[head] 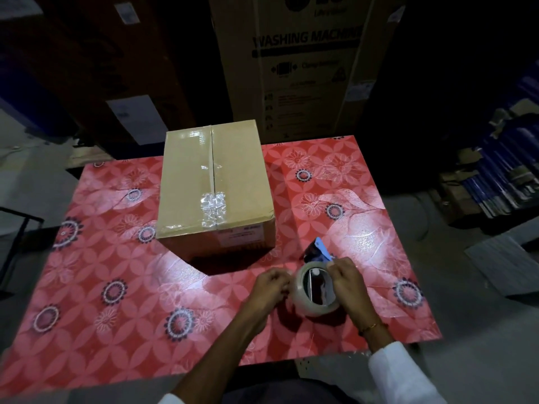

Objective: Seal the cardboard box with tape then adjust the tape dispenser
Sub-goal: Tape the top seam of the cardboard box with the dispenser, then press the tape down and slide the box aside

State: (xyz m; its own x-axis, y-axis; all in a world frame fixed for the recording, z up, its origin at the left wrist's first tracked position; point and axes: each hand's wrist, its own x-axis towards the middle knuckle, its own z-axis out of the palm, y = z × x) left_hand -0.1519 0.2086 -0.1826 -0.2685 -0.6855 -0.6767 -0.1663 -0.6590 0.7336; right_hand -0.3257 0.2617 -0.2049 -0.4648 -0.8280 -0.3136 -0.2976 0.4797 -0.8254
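1. Cardboard box [214, 185] sits shut at 12 o'clock on the worktop [87, 258], which wears a red flowered cover. Clear tape [213, 206] runs along the top seam, with a crinkly patch near the front edge.
2. Tape dispenser [316, 282] is at about 5 o'clock from the box, near the front of the worktop, with a clear tape roll [303, 298] on it and a blue blade guard [322, 247] sticking up at its far end.
3. Left hand [271, 284] has its fingers pinched together at the roll's left edge, probably on the loose tape end, though I can't make out the strip itself. Right hand [345, 277] is clamped on the roll's top right, just below the blue bit.
4. Handling guess: the box looks stiff and light enough to slide; grab it by the side walls, not the taped seam. The roll is slick and sticky at the free end, so hold the dispenser by its frame and keep clear of the cutter.
5. Writing: the big carton [303, 62] at the back reads "WASHING MACHINE" under an LG-looking logo. The box's front label [239, 236] is too blurry to read.
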